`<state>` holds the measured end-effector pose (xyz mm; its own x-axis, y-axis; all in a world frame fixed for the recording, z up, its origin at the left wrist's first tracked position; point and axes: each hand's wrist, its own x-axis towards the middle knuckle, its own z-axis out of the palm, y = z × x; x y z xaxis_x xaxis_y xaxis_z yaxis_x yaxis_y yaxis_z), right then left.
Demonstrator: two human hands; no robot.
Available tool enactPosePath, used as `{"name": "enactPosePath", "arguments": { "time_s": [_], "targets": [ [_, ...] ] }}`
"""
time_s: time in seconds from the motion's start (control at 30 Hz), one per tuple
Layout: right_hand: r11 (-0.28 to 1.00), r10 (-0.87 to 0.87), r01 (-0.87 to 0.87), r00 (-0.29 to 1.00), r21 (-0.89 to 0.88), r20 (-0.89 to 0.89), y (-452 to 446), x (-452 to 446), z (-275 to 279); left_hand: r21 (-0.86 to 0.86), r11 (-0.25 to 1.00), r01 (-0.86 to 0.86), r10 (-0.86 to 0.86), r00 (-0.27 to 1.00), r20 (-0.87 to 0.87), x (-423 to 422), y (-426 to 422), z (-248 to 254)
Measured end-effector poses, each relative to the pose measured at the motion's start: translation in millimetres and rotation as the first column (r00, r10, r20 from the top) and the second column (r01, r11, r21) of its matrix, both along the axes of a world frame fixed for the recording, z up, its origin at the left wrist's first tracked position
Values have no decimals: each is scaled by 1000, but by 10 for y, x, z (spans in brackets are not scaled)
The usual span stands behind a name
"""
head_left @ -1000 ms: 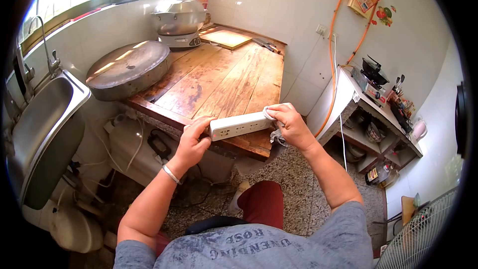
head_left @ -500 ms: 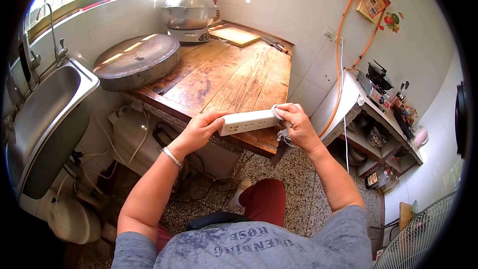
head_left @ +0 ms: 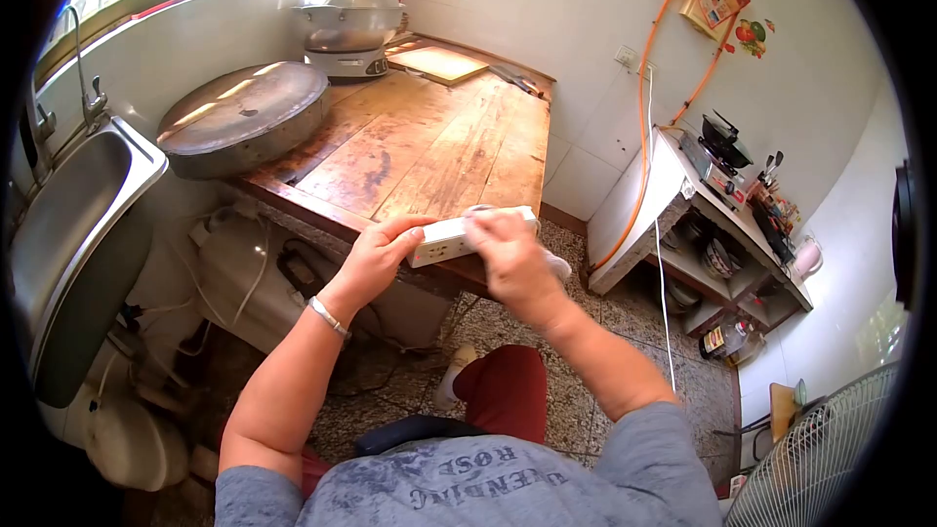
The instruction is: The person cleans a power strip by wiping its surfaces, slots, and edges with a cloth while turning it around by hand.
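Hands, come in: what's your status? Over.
Left hand gripping end of white power strip. Right hand, blurred, over it, clutching pale cloth. Nothing seen in the way.

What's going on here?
Someone's left hand grips one end of a white power strip at the near edge of a wooden table. Their right hand, motion-blurred, is over the strip's other half, apparently with a pale cloth bunched in it. Can't tell whether the strip touches the table.
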<state>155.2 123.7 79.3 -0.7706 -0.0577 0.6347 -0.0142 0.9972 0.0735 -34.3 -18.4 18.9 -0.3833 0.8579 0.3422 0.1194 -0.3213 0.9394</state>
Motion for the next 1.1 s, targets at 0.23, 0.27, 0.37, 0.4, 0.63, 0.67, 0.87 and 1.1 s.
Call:
{"name": "enactPosePath", "arguments": {
  "time_s": [0.23, 0.27, 0.37, 0.4, 0.63, 0.67, 0.87, 1.1],
  "targets": [
    [946, -175, 164, 984, -281, -13, 640, 376, 32, 69, 995, -74, 73, 997, 12, 104, 11, -25],
    [951, -202, 195, 979, -240, -3, 769, 396, -122, 77, 994, -76, 76, 997, 11, 92, 30, -28],
    [948, -241, 228, 970, -220, -32, 840, 444, -325, 73, 995, -73, 72, 997, 10, 123, 50, -86],
    [945, -224, 191, 969, -266, -100, 883, 422, -339, 74, 991, -111, 113, 993, -18, 141, 48, -87],
    [790, -56, -76, 979, -608, -195, 770, 115, 65, 387, 876, -288, 442, 799, -407, 341, 93, -6],
    [887, -44, -42, 984, -460, -174, 776, 45, -16, 386, 877, -287, 442, 797, -411, 331, 89, 10],
    [693, -1, -152, 977, -705, -211, 908, -206, -75, 64, 970, -236, 243, 898, -366, 66, 281, 171],
    [723, 17, -182, 969, -667, -246, 1019, 119, -94, -265, 952, -154, 60, 941, -334, 221, 464, 379]
  ]
}}
